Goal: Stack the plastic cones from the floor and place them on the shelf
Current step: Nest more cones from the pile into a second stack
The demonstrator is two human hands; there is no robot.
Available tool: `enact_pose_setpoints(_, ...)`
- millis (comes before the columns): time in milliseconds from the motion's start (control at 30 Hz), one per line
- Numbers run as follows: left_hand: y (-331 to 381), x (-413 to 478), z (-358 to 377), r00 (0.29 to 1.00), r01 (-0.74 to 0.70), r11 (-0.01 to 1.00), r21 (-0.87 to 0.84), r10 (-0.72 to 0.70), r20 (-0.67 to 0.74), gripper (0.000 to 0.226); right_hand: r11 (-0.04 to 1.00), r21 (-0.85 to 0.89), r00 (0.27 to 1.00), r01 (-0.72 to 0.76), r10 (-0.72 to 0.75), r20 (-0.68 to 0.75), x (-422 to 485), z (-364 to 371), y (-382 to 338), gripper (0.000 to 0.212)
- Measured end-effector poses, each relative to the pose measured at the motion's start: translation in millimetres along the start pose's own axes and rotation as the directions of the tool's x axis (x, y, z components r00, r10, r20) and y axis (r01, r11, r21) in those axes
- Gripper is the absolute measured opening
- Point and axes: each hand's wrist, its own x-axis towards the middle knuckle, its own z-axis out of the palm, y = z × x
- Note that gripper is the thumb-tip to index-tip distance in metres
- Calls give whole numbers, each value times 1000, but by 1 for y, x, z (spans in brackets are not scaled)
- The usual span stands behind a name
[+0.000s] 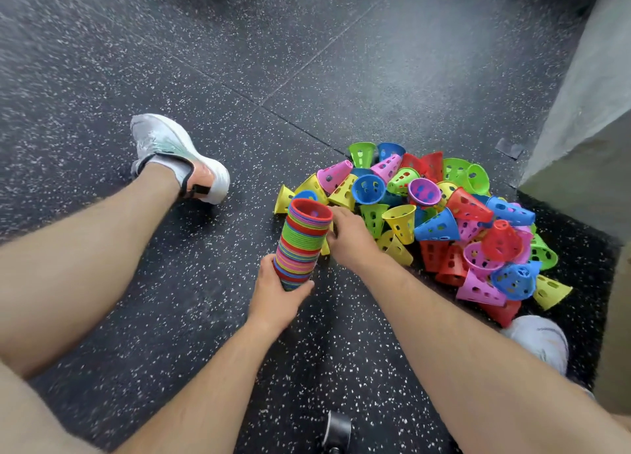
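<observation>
Plastic, thin and full of holes, in red, green, yellow, blue and pink: that is what I am dealing with. My left hand (pixel 281 291) has its fingers and thumb curled round the narrow lower end of the stack (pixel 302 245), which leans away from me with its mouths up and a red rim topmost. My right hand (pixel 350 238) sits just beside the upper part of the stack, at the near edge of the loose cones (pixel 444 221). Its fingers are bent and turned away from me, so I cannot tell whether they have a cone or nothing. The loose cones lie heaped on the speckled floor (pixel 187 300), in the corner where it meets the grey wall (pixel 587 95), well apart from my left shoe (pixel 177 153). No shelf is in view. I judge each cone to be very light and a little springy at the rim, and smooth enough to skid off if dropped in crooked, so I would pinch one by its rim or narrow tip and set it straight into the red mouth. The stack is heavier and top-wide. A grip low down alone lets it sway, so for carrying I would want the second hand near the top.
</observation>
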Motion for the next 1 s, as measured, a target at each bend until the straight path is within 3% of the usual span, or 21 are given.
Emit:
enact_pose_setpoints(133, -2, 4, 1, 999, 28, 1000, 3, -28, 17, 70, 983, -170, 996, -67, 75, 39, 9, 8, -5, 54)
enact_pose_setpoints(267, -2, 6, 0, 999, 30, 1000, 8, -30, 31, 71, 974, -177, 988, -142, 150, 32, 3, 11, -5, 44)
enact_pose_setpoints(567, -3, 0, -1, 999, 7, 1000, 6, -7, 44, 72, 982, 60, 983, -181, 181, -11, -30, -4, 10, 11)
enact_pose_setpoints(900, 4, -4, -2, 998, -9, 999, 43, 6, 67, 73, 908, 418, 923, 16, 147, -355, -47, -81, 6, 12)
enact_pose_setpoints(1000, 4, -7, -2, 998, -15, 999, 49, 12, 62, 72, 894, 444, 917, 69, 119, -381, -48, -89, -5, 13)
